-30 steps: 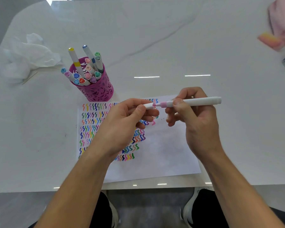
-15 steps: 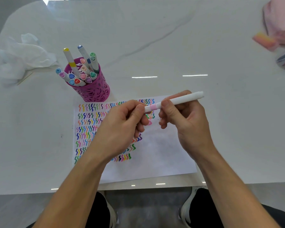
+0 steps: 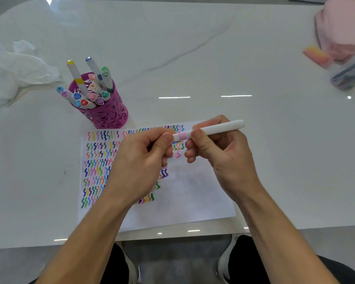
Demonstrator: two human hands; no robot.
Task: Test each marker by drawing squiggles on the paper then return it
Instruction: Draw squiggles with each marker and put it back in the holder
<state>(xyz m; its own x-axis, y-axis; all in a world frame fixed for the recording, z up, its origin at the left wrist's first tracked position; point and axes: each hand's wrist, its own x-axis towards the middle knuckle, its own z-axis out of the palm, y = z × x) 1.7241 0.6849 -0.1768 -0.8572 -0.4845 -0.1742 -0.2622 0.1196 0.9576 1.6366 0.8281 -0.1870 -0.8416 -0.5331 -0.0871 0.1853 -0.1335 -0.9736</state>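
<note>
A white marker with a pink band is held level above the paper. My right hand grips its barrel between thumb and fingers. My left hand pinches the marker's left end, where the cap sits; that end is hidden in my fingers. The paper lies flat on the table and carries rows of coloured squiggles on its left and upper part. A purple perforated cup behind the paper's left corner holds several capped markers.
A crumpled white tissue lies at the far left of the white marble table. A pink cloth, a pink-orange block and a clear pencil case sit at the far right. The table's front edge runs just below the paper.
Both hands have closed together along the marker, so the gap at the pink band has shrunk. The marker's right end tilted up and away slightly.
</note>
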